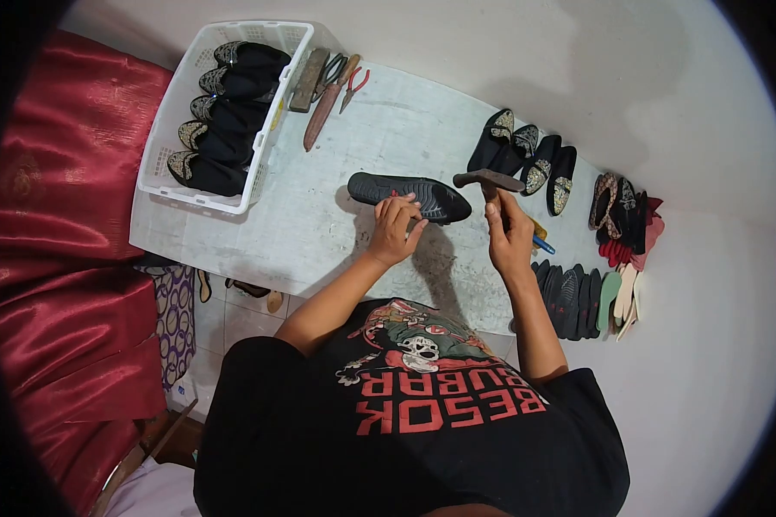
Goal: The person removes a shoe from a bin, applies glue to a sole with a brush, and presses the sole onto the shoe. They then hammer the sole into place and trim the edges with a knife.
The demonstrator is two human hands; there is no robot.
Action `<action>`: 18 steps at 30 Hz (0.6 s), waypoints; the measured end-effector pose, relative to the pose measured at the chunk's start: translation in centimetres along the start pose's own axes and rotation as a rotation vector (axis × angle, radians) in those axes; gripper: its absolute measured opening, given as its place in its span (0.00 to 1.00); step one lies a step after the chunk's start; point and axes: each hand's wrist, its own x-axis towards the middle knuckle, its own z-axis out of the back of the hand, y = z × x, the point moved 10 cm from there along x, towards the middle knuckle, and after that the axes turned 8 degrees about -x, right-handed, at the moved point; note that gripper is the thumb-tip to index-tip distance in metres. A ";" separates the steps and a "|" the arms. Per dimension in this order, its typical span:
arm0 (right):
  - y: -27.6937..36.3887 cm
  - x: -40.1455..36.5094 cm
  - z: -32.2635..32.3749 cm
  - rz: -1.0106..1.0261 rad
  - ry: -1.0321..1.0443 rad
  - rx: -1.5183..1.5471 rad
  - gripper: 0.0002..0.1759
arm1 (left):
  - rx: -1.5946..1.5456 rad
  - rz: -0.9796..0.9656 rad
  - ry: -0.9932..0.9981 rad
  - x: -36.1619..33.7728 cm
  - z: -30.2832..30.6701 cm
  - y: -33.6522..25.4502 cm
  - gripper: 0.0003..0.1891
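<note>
**Tapping the shoe: pin it flat, strike short**

The black shoe (422, 196) lies sole up near the middle of the table (319, 233), toe pointing toward the basket (162, 138); the left hand (394, 231) sits on its near edge, fingers bent and pressing down on the tread; the right hand (510, 237) is wrapped tight around the handle of the hammer (489, 180), whose head hangs just beyond the heel end, apart from the sole.

The step in hand looks like hammering the sole down; to do it well, I judge that the left fingertips should pin the shoe flat but stay clear of the heel end, since the head comes down close to them; the grip sits high on the handle, which suits short, light taps from the wrist rather than full swings; the face should land square, as a tilted blow may mark the rubber; working along the edge bit by bit, and shifting the holding fingers ahead of each tap, should stop the shoe from skating on the smooth top.

Round about: a blue and yellow tool (541, 239) lies just beside the right hand, where a stray elbow could knock it; finished pairs (526, 159) stand in a row past the hammer; a stack of soles (569, 297) leans at the table's right end; pliers (352, 86) and a knife (323, 110) rest beside the basket, well apart from the work.
</note>
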 end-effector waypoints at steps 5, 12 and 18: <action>-0.8 -0.5 -3.0 -0.041 0.206 -0.121 0.25 | 0.008 0.012 -0.017 0.0 -0.1 0.1 0.10; -0.2 -1.4 -2.6 -0.058 0.190 -0.056 0.24 | -0.013 0.028 -0.004 -0.6 -0.7 1.0 0.10; -0.7 -2.4 -4.2 -0.017 0.240 -0.052 0.21 | 0.048 0.044 -0.033 -1.1 -0.7 0.9 0.10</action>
